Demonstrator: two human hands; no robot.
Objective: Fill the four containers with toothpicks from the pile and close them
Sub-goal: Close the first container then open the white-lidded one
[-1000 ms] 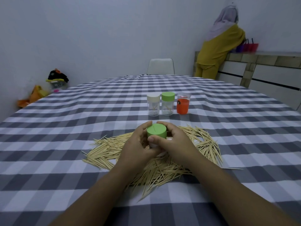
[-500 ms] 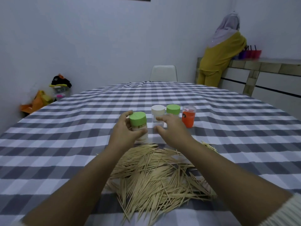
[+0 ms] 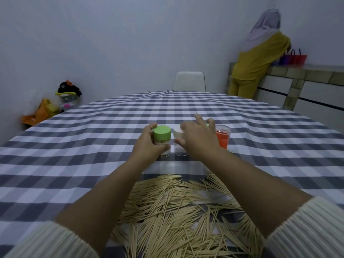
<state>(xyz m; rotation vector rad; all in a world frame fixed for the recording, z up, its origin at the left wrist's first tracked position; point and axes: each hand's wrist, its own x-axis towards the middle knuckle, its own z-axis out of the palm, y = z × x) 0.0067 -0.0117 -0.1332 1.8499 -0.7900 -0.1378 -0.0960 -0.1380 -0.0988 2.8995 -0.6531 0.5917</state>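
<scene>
Where the checked cloth [image 3: 93, 146] runs off to the left, some bags and toys [image 3: 55, 105] sit blurred on the floor by the wall. Nearer the middle, the left hand [image 3: 149, 144] wraps its fingers and thumb around a jar with a green lid [image 3: 162, 138], which stands upright on the cloth with its lid on and pale sticks showing through its side. Just beside it stands a jar with a white lid [image 3: 179, 144], closed and looking nearly empty. The right hand [image 3: 199, 138] hovers over that jar with fingers spread and relaxed, gripping nothing, and hides most of another green lid [image 3: 207, 125] behind it. Next comes an open jar with an orange insert [image 3: 223, 135]. The toothpick pile [image 3: 178, 216] lies close in, between the forearms. Far right, a person in yellow [image 3: 256, 60] leans at a counter [image 3: 305, 75].
</scene>
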